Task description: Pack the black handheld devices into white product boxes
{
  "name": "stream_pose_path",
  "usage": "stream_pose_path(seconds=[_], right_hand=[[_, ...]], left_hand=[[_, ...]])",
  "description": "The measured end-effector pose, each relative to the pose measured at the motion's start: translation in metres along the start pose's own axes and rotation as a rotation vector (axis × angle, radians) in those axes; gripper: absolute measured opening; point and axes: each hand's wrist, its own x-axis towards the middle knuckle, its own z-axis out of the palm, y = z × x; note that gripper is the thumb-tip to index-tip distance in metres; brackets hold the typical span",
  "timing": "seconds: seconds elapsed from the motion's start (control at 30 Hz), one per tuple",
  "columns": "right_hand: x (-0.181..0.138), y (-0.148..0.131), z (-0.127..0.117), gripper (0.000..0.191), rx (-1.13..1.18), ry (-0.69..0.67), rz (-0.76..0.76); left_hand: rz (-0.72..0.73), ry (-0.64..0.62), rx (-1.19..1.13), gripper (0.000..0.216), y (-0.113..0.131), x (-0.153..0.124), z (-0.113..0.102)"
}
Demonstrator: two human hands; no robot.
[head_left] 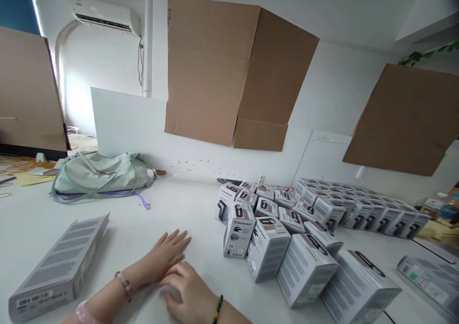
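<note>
Several grey-and-white SilverCrest product boxes (238, 229) stand in a loose, tilted cluster to the right of my hands, with longer rows (373, 214) behind them. A similar box (59, 269) lies on its side at the lower left. My left hand (167, 256) rests flat on the white table (122, 228), fingers apart and holding nothing. Just below it, my right hand (186, 291) cups a small, rounded white object (171, 293), which is partly hidden under the palm and fingers. Neither hand touches the boxes.
A pale green bag (100, 178) with a purple strap sits on the table's far side. Behind it stands a white panel (124, 120). Cardboard sheets (215, 70) cover the wall. More boxes (428, 278) lie at the right edge.
</note>
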Motion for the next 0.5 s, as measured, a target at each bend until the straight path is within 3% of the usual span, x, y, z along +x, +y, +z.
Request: stream_pose_path(seconds=[0.1,0.2,0.27,0.37,0.43,0.5], right_hand=[[0.0,0.002,-0.004,0.03,-0.061,-0.062,0.026],[0.0,0.002,-0.009,0.028,-0.064,-0.116,0.041],[-0.001,0.001,-0.011,0.027,-0.051,-0.147,0.051],[-0.002,-0.002,-0.012,0.026,-0.022,-0.147,0.071],[-0.003,-0.002,-0.011,0.025,-0.009,-0.141,0.077],[-0.003,-0.002,-0.01,0.024,-0.001,-0.139,0.078]], left_hand=[[-0.08,-0.012,0.04,0.033,0.006,0.009,-0.03],[-0.23,0.118,0.119,0.038,0.016,0.007,-0.089],[-0.444,0.271,0.237,0.042,0.018,-0.003,-0.137],[-0.735,0.369,0.407,0.056,0.006,-0.029,-0.192],[-0.928,0.363,0.405,0.076,-0.015,-0.047,-0.206],[-1.052,0.324,0.267,0.087,-0.04,-0.06,-0.203]])
